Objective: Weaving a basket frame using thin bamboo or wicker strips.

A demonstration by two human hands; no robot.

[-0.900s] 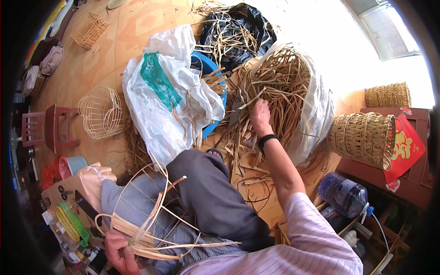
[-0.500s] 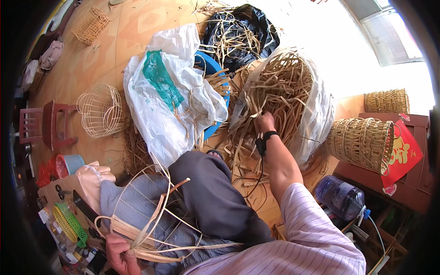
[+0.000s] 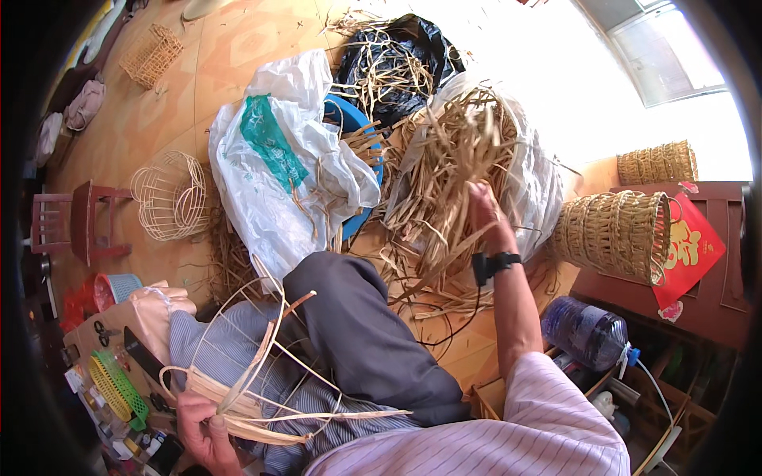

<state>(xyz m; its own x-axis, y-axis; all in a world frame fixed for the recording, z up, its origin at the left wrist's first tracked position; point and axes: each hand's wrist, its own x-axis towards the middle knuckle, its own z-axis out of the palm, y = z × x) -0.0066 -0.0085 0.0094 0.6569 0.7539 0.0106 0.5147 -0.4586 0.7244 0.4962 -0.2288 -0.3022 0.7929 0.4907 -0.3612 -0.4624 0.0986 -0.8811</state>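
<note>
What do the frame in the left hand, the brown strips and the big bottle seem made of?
The frame in the left hand: probably cane or wood, matte, since its pale, thin rods bend into hoops. The strips by the right hand: likely dried leaf or stalk, dull, being brown, flat and curling. The bottle: apparently plastic, glossy, as it's bluish and see-through.

Tan tiled floor point(image 3: 218, 47), red-brown wooden chair point(image 3: 84, 222), bright window point(image 3: 671, 57)

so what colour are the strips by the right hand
Strips: tan to brown, seen in the head view.
</note>
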